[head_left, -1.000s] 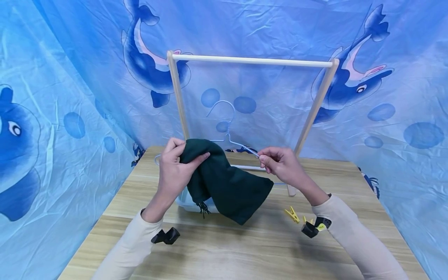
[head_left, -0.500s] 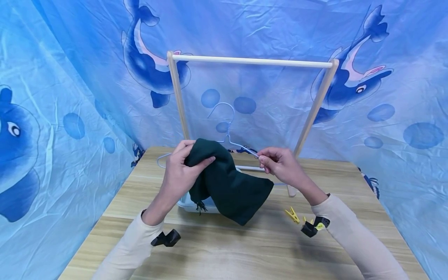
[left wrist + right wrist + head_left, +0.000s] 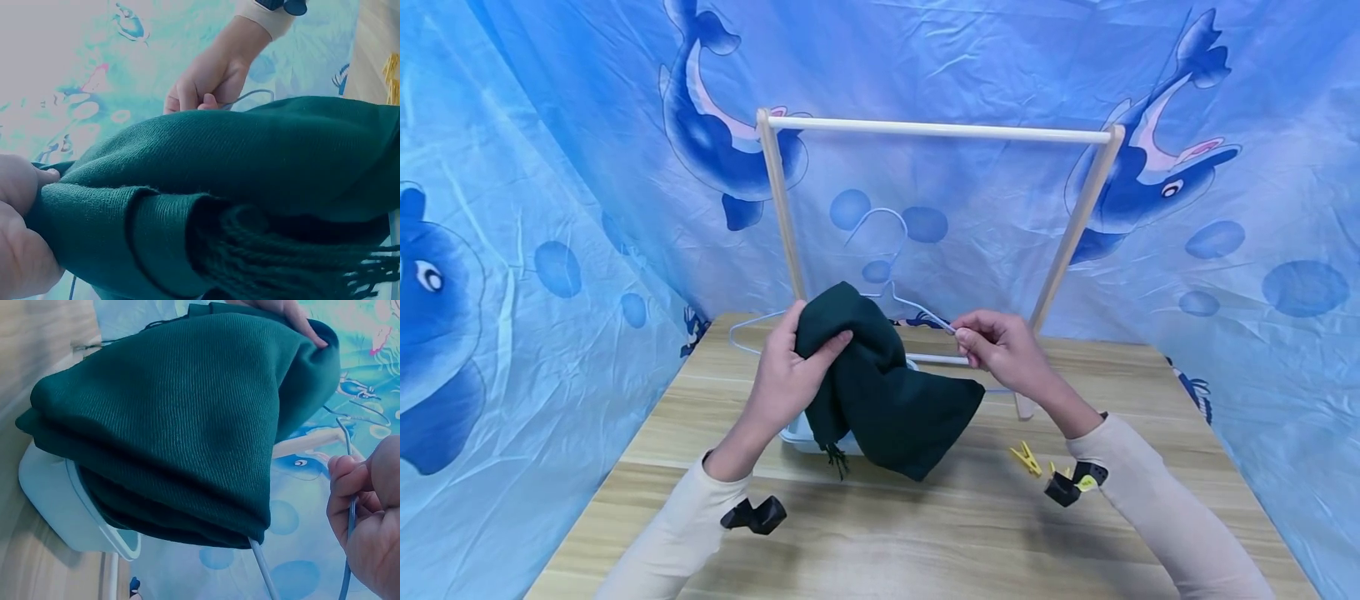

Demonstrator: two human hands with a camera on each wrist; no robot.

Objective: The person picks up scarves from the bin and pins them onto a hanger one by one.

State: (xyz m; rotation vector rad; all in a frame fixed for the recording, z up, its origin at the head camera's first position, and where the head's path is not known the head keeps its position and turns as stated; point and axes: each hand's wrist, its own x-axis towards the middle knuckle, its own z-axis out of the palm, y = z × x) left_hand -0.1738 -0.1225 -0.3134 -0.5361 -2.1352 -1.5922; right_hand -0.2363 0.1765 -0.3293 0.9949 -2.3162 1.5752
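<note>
A dark green scarf (image 3: 895,408) with a fringed end hangs in folds at the middle of the head view. My left hand (image 3: 786,375) grips its upper fold, thumb across the front and fingers behind. With its thumb and fingertips my right hand (image 3: 1006,352) pinches the right shoulder of a light blue wire hanger (image 3: 917,307), hook upward. In the right wrist view, the hanger's lower bar (image 3: 264,569) comes out from under the scarf's edge. Folded cloth hides much of the hanger's left side. The fringe (image 3: 294,262) dangles nearest the left wrist camera.
A pale blue plastic basin (image 3: 53,494) stands on the wooden table (image 3: 880,542) beneath the scarf. Behind it rises a wooden rack with a white top bar (image 3: 940,129). Yellow clothespins (image 3: 1026,460) lie near the right forearm. A dolphin-print curtain (image 3: 1000,50) surrounds the table.
My left hand has moved slightly right with the scarf, whose top fold now stands higher. More of the hanger's left end shows, and its hook is a little higher. The right hand barely moved.
</note>
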